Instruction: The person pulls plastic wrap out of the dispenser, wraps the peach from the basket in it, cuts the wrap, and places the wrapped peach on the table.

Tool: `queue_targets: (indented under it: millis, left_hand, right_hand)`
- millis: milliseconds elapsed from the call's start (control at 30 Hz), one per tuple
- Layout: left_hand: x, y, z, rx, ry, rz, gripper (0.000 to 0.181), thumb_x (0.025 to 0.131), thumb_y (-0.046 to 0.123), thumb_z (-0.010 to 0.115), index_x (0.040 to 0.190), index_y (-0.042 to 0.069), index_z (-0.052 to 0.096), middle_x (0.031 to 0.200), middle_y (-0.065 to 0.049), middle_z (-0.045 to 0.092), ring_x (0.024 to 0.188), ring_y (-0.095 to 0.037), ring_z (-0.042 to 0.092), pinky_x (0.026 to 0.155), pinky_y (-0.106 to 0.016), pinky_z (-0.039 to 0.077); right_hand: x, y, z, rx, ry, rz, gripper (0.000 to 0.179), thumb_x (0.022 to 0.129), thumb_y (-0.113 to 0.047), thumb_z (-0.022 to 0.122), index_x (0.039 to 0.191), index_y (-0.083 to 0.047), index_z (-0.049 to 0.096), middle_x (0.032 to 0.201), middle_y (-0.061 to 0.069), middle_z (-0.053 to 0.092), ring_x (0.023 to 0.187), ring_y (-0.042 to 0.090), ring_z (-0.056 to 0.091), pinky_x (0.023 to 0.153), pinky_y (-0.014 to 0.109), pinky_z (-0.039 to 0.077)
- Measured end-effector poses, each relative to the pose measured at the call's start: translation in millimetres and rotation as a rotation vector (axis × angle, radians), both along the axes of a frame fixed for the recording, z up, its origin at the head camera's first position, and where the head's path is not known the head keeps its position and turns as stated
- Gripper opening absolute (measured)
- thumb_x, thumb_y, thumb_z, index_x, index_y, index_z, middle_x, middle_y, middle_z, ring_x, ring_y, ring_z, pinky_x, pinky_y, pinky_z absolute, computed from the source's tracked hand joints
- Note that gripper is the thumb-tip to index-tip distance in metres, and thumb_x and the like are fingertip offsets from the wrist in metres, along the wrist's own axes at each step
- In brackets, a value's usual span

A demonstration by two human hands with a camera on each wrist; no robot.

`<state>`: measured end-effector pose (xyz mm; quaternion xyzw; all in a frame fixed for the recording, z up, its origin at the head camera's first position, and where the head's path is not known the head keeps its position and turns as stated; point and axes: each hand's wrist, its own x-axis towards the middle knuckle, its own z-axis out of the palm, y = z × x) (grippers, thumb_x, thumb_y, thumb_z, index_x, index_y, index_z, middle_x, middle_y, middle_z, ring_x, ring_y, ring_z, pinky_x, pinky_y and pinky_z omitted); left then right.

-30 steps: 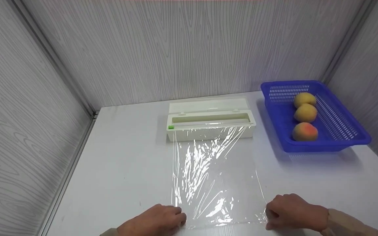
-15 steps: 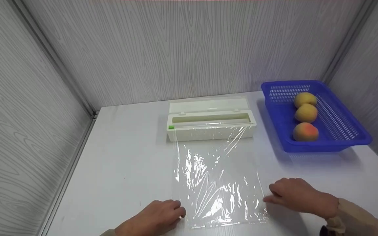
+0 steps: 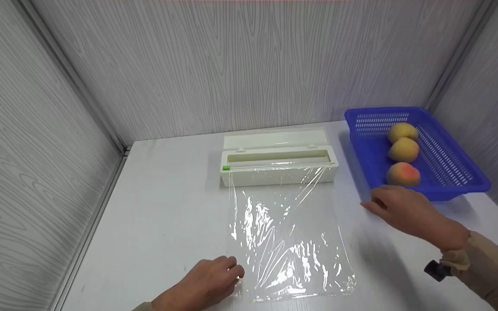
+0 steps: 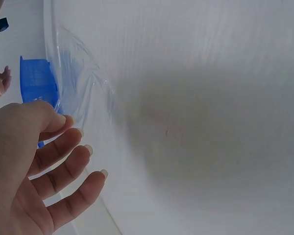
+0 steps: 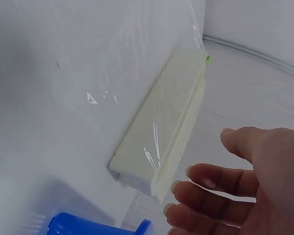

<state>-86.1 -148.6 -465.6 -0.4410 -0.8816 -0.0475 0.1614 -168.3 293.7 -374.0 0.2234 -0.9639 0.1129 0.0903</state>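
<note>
At the lower centre-left of the head view, the person's left hand is at the near left corner of a clear plastic film. Thumb and forefinger pinch its edge, probably to keep the sheet from springing back, while the other fingers curve loosely; how much film lies between the fingertips is too blurred to tell. The film runs from there up to the middle of the frame, drawn over the front edge of a white box. The lid is folded back toward the wall, which seems meant to leave the white roll inside free to turn. A green tab sits at the left end of the front edge. At the right of the frame, a blue basket stands apart from the box, presumably to keep its three peaches within reach but off the sheet. Before the basket's near edge, the right hand is raised above the table, fingers loosely bent, thumb apart, holding nothing.

The film looks thin and glossy. Its left part carries dense bright glints; fine creases fan through the middle; toward the right it is smoother and hard to see, except for its edge line and a small crumple at the near right corner.
</note>
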Motion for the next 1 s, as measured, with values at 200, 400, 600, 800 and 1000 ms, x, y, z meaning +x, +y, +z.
queue_targets:
  millis: [200, 400, 600, 800, 1000]
  left_hand:
    - [0.1, -0.6, -2.2, 0.016, 0.006, 0.009, 0.02, 0.081, 0.015, 0.076, 0.093, 0.022, 0.063, 0.078, 0.008, 0.056, 0.062, -0.006, 0.048, 0.046, -0.012, 0.027]
    - [0.8, -1.2, -4.3, 0.001, -0.015, 0.009, 0.017, 0.083, 0.017, 0.075, 0.093, 0.022, 0.063, 0.078, 0.008, 0.055, 0.063, -0.006, 0.048, 0.047, -0.013, 0.027]
    - [0.0, -1.9, -4.5, 0.006, -0.043, 0.02, 0.014, 0.084, 0.018, 0.074, 0.092, 0.022, 0.063, 0.078, 0.009, 0.055, 0.062, -0.004, 0.045, 0.047, -0.012, 0.026]
    - [-1.1, -2.4, -5.7, 0.01, -0.04, 0.019, 0.013, 0.084, 0.018, 0.073, 0.091, 0.022, 0.063, 0.077, 0.009, 0.054, 0.062, -0.004, 0.045, 0.047, -0.013, 0.025]
    - [0.2, -3.7, -6.1, 0.003, -0.067, 0.039, 0.011, 0.085, 0.019, 0.072, 0.093, 0.022, 0.064, 0.077, 0.008, 0.055, 0.062, -0.004, 0.047, 0.046, -0.014, 0.026]
  right_hand:
    - [-18.4, 10, 8.5, -0.023, 0.097, -0.029, 0.023, 0.092, -0.024, 0.069, 0.077, -0.012, 0.057, 0.07, -0.002, 0.048, 0.064, 0.012, 0.044, 0.053, 0.024, 0.036]
    - [-41.7, 23, 12.3, -0.065, 0.091, -0.091, 0.021, 0.095, -0.02, 0.065, 0.083, -0.004, 0.059, 0.071, 0.004, 0.052, 0.061, 0.016, 0.046, 0.051, 0.027, 0.037]
    - [-59.0, 36, 16.7, -0.073, -0.036, -0.172, 0.029, 0.101, -0.03, 0.054, 0.096, -0.002, 0.06, 0.084, 0.01, 0.057, 0.069, 0.022, 0.052, 0.057, 0.032, 0.041]
    - [-77.7, 47, 17.6, -0.096, -0.012, -0.224, 0.028, 0.101, -0.025, 0.051, 0.101, 0.002, 0.061, 0.094, 0.017, 0.058, 0.079, 0.029, 0.053, 0.066, 0.042, 0.045]
    - [-93.0, 64, 9.8, -0.08, 0.047, -0.238, 0.025, 0.099, -0.018, 0.053, 0.088, 0.003, 0.059, 0.084, 0.017, 0.051, 0.072, 0.029, 0.049, 0.058, 0.037, 0.037]
